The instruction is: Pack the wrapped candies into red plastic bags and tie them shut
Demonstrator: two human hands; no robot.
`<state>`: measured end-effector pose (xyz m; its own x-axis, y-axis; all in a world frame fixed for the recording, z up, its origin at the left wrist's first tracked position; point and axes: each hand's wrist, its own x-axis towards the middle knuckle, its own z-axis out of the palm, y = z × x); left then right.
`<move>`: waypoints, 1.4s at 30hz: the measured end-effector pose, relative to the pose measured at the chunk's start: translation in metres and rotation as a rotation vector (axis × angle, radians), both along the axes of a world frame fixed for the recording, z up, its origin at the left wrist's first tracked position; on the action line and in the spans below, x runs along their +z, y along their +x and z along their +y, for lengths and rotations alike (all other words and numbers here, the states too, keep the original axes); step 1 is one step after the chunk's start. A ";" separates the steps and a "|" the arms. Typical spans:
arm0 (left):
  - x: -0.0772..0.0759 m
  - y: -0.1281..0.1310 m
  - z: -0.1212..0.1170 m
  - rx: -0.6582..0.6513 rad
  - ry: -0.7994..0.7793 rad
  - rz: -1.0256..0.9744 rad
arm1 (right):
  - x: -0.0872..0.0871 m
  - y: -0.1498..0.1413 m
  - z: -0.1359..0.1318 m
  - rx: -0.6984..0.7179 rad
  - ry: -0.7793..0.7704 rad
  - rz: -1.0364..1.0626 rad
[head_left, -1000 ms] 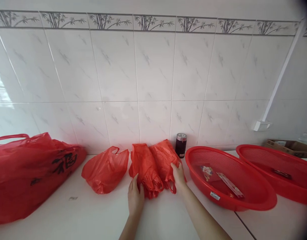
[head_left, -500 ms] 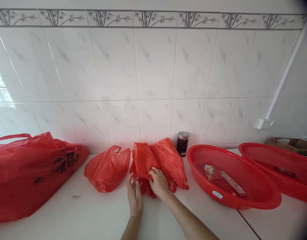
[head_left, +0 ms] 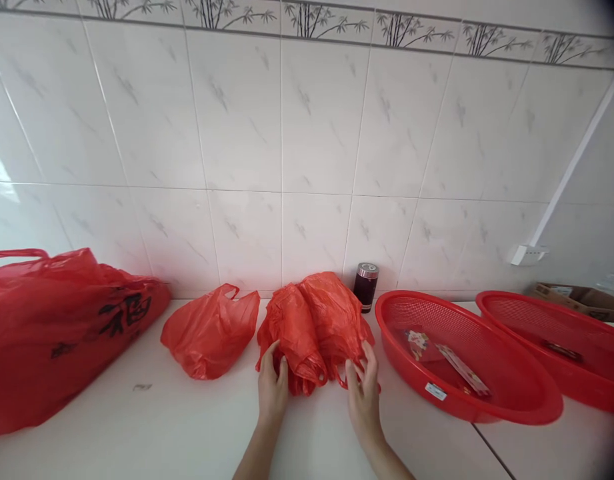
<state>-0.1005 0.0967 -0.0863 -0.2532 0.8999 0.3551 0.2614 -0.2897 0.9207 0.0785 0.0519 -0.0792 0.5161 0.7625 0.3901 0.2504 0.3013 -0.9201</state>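
Crumpled red plastic bags [head_left: 307, 327] lie bunched in front of me against the tiled wall. At their lower left edge is my left hand [head_left: 273, 387], thumb and fingers apart, touching or almost touching the plastic. My right hand [head_left: 363, 393] is at the lower right edge with its fingers spread and curved round the bags' loose handles; whether it presses on them I cannot tell. A separate red plastic bag [head_left: 211, 333], bulging and with a loop handle on top, rests a little to the left.
A large red bag [head_left: 77, 333] with black characters fills the left. Behind the bags stands a dark cup with a silver lid [head_left: 367, 287]. On the right are a red basket [head_left: 517, 407] holding packets, a second red basket [head_left: 601, 393] and a cardboard box [head_left: 581, 301].
My right hand has let go of the middle of the bags and moved right to their edge. The front bag has spread lower. My left hand stays nearly in place; the view has tilted slightly.
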 end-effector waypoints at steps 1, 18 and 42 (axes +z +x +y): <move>0.000 0.000 0.000 -0.001 0.003 -0.003 | -0.005 -0.001 -0.008 0.002 0.023 -0.053; -0.007 0.000 0.008 0.001 0.043 0.026 | -0.010 -0.001 -0.010 0.126 0.054 -0.046; 0.000 0.003 0.004 0.004 -0.023 0.051 | -0.005 -0.003 -0.007 0.225 -0.020 -0.003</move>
